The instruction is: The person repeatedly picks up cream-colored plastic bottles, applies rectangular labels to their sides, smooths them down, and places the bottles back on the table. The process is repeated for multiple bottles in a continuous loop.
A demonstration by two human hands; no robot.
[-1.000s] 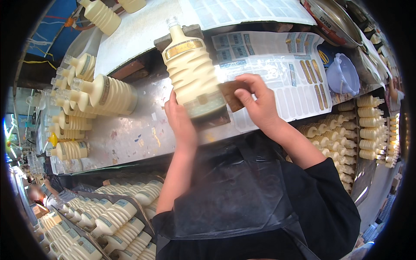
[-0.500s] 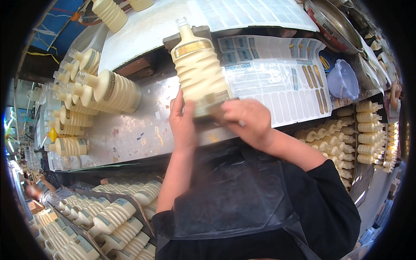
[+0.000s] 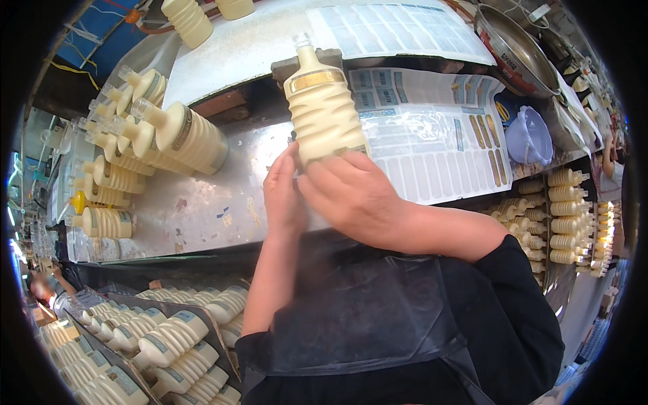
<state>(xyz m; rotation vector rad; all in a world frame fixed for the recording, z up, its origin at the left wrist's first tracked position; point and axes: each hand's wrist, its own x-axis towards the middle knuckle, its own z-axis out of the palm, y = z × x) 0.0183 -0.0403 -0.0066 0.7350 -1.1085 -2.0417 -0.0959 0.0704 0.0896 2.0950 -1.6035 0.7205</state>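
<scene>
- Head view: 1 cream ribbed bottle (image 3: 324, 111) stands upright over the metal worktop (image 3: 202, 202), held up in front of the person, its gold neck band and clear cap at the top.
- The left hand (image 3: 283, 192) clasps the bottle's lower left side, fingers together and pressed flat against the ribs, thumb hidden behind.
- The right hand (image 3: 354, 196) covers the bottle's lower front, fingers close together and curled over it, fingertips touching the left hand's fingers.
- Both forearms rise from a black apron (image 3: 378, 324) at the lower edge.
- Just right of the bottle lie sheets of labels (image 3: 432, 148), some blue-printed, some with rows peeled off.
- Left of the bottle, a cluster of like bottles (image 3: 155, 135) lies on its side on the worktop, caps pointing up-left.
- A lavender plastic jug (image 3: 530, 135) sits at the right, beside a metal bowl (image 3: 516, 57).
- More cream bottles fill a tray (image 3: 162, 337) at lower left and a stack (image 3: 563, 216) at right.
</scene>
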